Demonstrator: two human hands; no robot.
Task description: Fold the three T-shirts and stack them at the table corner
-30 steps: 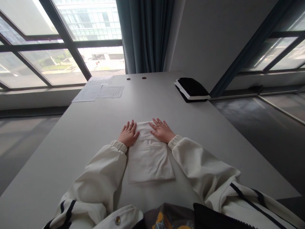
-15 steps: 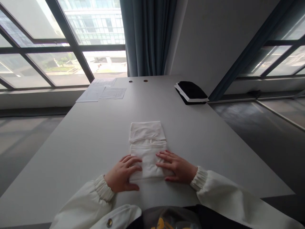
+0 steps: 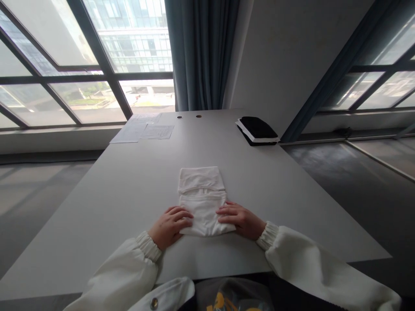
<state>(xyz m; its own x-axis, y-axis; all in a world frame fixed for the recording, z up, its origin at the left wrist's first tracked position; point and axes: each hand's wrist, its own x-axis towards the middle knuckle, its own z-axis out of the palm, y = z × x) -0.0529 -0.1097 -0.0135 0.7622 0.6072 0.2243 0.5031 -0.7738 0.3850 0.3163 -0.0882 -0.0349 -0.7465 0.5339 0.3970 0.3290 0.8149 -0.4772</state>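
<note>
A folded white T-shirt point(image 3: 205, 211) lies on the table in front of me, with its curved neckline showing between the far and near folded sections. At the near section's left edge is my left hand point(image 3: 171, 226), its fingers over the cloth and its thumb tucked out of sight at the near corner. My right hand point(image 3: 241, 219) holds the right edge the same way, fingertips on top and the thumb hidden. Both hands look closed on the near part of the cloth, which has soft wrinkles between them.
The light grey table point(image 3: 136, 185) stretches away toward a blue curtain point(image 3: 201, 56) and windows. Sheets of paper point(image 3: 157, 131) lie at the far left. A black and white stack point(image 3: 257, 129) sits at the far right. Two round holes are near the back edge.
My thumbs, stretched out before on the near side, have tucked in at the shirt's near corners. Its near edge has shifted slightly away from me. The view has tilted up a little.
</note>
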